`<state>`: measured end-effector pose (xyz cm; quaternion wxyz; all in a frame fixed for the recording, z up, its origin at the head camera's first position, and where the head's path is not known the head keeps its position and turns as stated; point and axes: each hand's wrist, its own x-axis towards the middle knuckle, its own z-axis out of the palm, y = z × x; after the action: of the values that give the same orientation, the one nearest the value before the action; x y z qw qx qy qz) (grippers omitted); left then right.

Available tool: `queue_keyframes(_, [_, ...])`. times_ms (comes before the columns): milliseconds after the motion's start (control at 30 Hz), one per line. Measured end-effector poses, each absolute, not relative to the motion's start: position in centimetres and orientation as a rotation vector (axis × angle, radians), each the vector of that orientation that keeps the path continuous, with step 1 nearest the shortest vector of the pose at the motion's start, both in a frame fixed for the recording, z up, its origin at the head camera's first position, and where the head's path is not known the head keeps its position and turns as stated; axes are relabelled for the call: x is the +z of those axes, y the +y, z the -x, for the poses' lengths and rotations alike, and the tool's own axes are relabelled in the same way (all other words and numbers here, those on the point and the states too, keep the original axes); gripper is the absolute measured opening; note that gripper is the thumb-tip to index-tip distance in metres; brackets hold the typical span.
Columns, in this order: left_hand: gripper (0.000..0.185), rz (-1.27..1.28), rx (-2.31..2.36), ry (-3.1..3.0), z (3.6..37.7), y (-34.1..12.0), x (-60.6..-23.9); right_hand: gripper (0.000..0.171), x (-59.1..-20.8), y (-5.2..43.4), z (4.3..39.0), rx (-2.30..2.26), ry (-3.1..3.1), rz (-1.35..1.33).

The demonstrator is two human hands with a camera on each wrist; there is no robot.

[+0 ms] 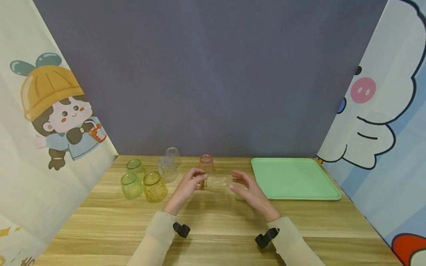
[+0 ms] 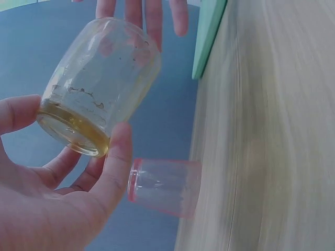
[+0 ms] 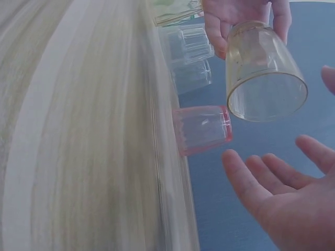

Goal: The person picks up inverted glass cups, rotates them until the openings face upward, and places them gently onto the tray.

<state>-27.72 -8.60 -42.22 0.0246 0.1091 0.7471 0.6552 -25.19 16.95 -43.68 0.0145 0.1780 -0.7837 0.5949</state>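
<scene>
Two sleeved arms reach in from the bottom of the frame over the worktop (image 1: pixel 213 221), the left hand (image 1: pixel 186 188) gripping a clear cup (image 1: pixel 217 182) on its side at centre, its mouth facing the right hand (image 1: pixel 247 190), which hovers just beside it with fingers spread and nothing held. The green tray (image 1: pixel 294 177) at right carries nothing, while a pink cup (image 1: pixel 206 162), clear cups (image 1: pixel 168 168) and green and amber cups (image 1: pixel 143 183) stand at centre left, so the work looks barely started.
</scene>
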Motion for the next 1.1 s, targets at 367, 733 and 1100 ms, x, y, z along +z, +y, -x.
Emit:
queue_keyframes(367, [0.033, -0.396, 2.045, 2.297, 27.4, -8.1, -42.1, 0.066, -43.3, 17.3, 25.0, 1.869, -2.436, -0.583])
queue_keyframes(733, [0.030, -0.415, 2.037, 2.293, 27.0, -7.7, -42.1, 0.067, -43.0, 17.3, 24.9, 1.887, -2.399, -0.649])
queue_keyframes(1100, [0.031, -0.463, 2.072, 2.214, 26.9, -7.3, -42.0, 0.067, -42.9, 17.1, 24.6, 1.916, -2.387, -0.681])
